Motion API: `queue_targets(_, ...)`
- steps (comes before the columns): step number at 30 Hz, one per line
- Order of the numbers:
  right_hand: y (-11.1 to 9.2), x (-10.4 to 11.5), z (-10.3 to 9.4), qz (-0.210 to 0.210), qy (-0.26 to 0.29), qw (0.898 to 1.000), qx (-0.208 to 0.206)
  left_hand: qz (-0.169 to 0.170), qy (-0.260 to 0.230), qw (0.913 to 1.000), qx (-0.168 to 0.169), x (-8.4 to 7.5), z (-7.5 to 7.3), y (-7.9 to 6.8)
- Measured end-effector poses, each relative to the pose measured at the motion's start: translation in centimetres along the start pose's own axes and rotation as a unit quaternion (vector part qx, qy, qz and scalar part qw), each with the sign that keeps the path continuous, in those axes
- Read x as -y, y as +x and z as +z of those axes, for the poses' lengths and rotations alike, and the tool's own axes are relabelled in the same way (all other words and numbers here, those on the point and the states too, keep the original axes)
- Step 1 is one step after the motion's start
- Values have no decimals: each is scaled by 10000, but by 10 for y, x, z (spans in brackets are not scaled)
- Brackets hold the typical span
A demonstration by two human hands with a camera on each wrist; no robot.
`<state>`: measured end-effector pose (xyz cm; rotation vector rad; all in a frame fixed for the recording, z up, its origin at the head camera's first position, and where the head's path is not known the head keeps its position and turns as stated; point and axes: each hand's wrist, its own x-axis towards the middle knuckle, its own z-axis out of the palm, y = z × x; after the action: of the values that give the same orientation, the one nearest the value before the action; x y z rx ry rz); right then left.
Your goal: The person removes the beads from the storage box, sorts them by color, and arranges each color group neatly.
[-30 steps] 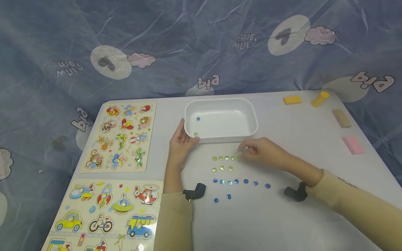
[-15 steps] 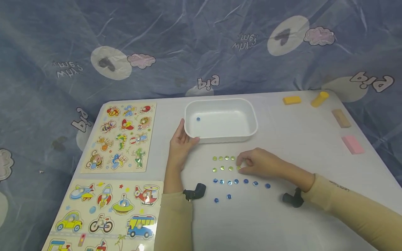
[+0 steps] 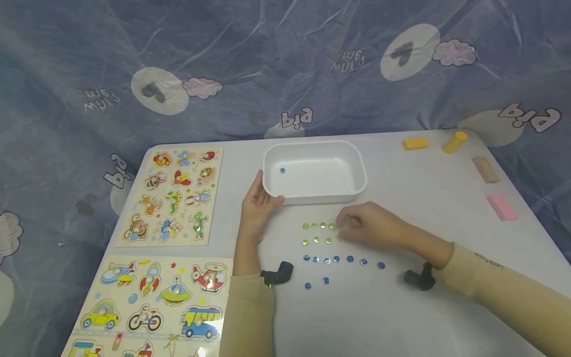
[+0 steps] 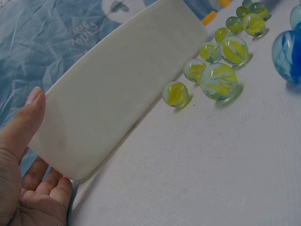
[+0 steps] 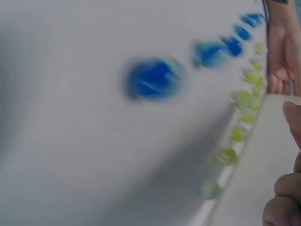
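Note:
My left hand [image 3: 256, 213] holds the front left corner of a white plastic tray [image 3: 312, 199], its thumb at the rim and its fingers along the side. Inside the tray sits a blue marble [image 3: 282, 170]. In front of it, yellow-green glass marbles [image 3: 316, 239] form two rows on the white table. A row of blue marbles [image 3: 350, 259] lies nearer. My right hand [image 3: 374, 225] hovers at the right end of the yellow-green rows, thumb and index finger bent towards each other. A faint green patch shows there; blur means I cannot tell if they pinch a marble.
Two peg puzzle boards, one with insects [image 3: 171, 198] and one with vehicles [image 3: 153, 292], lie at the left. At the right stand a yellow block [image 3: 415, 144], a yellow cylinder [image 3: 455, 143], a wooden block [image 3: 485, 169] and a pink block [image 3: 502, 207]. A blue printed cloth hangs behind.
My right hand went from the back yellow-green row to the front one, then lifted back slightly. A yellow-green marble seen in the tray earlier no longer shows. The left hand stays put.

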<state>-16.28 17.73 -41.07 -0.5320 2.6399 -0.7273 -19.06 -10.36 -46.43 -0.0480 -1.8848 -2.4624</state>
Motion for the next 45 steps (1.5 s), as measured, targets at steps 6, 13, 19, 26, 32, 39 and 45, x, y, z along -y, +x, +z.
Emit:
queue_targets(6, 37, 16, -31, -620, -136, 9937, -919, 54, 72, 9999, -52, 0, -1, 0)
queue_targets(13, 99, 9, -42, -305, -534, 9977, -268, 53, -80, 9999, 33, 2, -1, 1)
queue_targets(19, 132, 3, -32, -149, -77, 9958, 898, 106, -117, 9997, 191, 4, 0, 2)
queue_targets(26, 150, 25, -19, -617, -237, 9906, 1200, 134, -67, 9997, 170, 3, -1, 2)
queue_targets(32, 157, 41, -11, -900, -361, 9882, 1185, 158, -171, 9995, 205, 5, -3, 2)
queue_targets(39, 157, 50, -12, -968, -638, 9889, 933, 172, -242, 9993, 228, 6, -2, 2)
queue_targets(45, 138, 54, -23, -1182, -641, 9907, 225, 120, -222, 9995, 208, 4, -2, 1)
